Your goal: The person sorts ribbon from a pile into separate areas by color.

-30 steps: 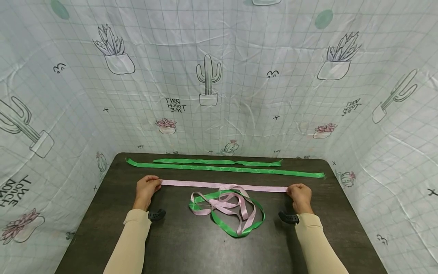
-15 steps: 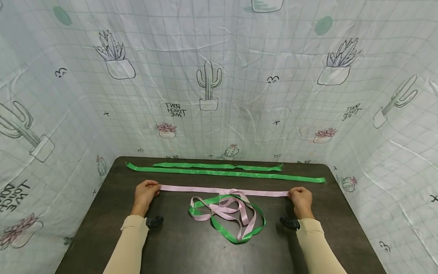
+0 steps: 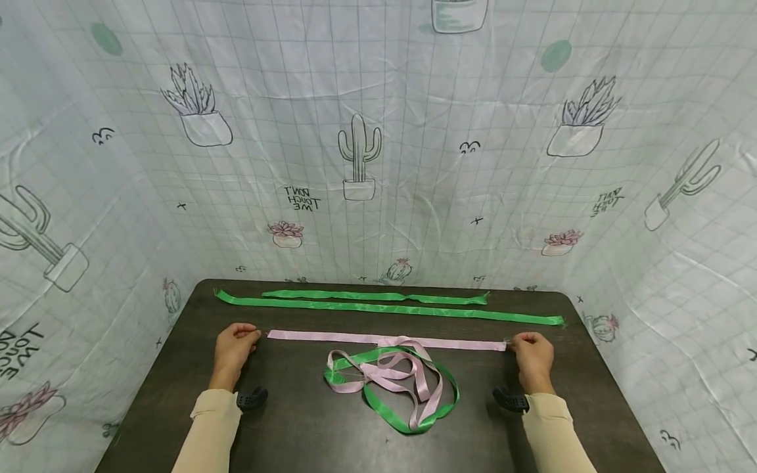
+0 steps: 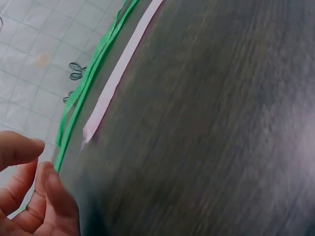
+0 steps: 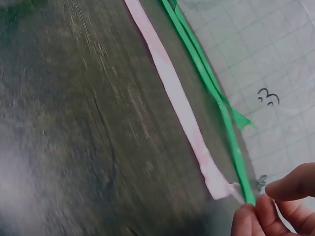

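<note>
A pale pink ribbon [image 3: 331,337] lies stretched straight across the table, its frayed ends showing in both wrist views. Just off its left end is my left hand [image 3: 232,351], fingers loosely bent with nothing between them. My right hand [image 3: 534,361] is beside the other end; in the right wrist view a loose thread [image 5: 237,194] runs from the ribbon toward its fingertips, which are slightly parted. In front of the straight ribbon lies a tangle of pink ribbon [image 3: 387,376] and green ribbon [image 3: 387,414], partly overlapping it.
Toward the back edge of the dark table [image 3: 319,433] lie a long green ribbon [image 3: 355,306] and a shorter green ribbon [image 3: 361,295], roughly parallel. A printed cloth curtain [image 3: 414,197] surrounds the back and sides. Black bands [image 3: 252,399] sit at the wrists.
Both hands have let go of the pink ribbon's ends and moved outward, left hand to the left, right hand to the right. The ribbon stays straight. The head view has tilted up slightly.
</note>
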{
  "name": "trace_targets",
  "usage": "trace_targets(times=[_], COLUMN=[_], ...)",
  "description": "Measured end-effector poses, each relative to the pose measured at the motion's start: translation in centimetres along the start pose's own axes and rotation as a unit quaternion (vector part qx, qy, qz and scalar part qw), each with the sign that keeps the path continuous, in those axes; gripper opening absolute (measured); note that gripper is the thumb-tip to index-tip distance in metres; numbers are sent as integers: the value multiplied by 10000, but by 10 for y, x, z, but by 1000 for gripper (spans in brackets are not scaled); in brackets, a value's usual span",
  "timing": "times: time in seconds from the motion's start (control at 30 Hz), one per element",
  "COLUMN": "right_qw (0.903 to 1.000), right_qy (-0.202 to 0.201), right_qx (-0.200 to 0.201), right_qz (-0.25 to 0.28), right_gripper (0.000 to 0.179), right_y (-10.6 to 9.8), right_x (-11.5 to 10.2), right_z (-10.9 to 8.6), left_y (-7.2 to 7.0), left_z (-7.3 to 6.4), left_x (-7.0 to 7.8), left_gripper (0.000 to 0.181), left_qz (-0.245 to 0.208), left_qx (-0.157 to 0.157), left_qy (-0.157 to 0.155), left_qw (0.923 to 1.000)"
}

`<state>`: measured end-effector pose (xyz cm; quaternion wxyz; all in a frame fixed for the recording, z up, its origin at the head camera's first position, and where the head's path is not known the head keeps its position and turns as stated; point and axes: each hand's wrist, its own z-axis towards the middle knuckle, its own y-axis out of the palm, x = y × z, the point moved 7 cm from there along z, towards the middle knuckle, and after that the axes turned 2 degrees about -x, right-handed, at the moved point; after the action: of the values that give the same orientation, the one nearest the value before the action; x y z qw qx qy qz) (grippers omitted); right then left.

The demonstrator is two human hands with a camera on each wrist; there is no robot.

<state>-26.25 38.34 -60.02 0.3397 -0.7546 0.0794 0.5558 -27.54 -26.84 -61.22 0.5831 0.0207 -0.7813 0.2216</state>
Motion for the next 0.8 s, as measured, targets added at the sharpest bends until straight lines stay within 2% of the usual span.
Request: trace_targets(times=[0.17, 0.3, 0.57, 0.8], right_qw=[9990, 9965, 9828, 9753], right_qy=[-291, -553, -1498, -1870], right_qx=[278, 388, 310, -5], right_qz=[-183, -488, -1036, -1173], right_gripper=[7, 10, 7, 5], right_y=[-13, -16, -2, 22], right_x=[-6, -14, -35, -36], right_z=[-8, -19, -54, -82], left_y=[-11, -8, 19, 44], left_z=[-9, -22, -52, -70], left_x=[7, 16, 31, 39], left_gripper=[18, 17, 12, 10], left_qz=[439, 627, 582, 572], left_qx=[314, 302, -66, -510], left_qy=[280, 523, 987, 1288], left_qw=[9982, 9962, 9934, 9887])
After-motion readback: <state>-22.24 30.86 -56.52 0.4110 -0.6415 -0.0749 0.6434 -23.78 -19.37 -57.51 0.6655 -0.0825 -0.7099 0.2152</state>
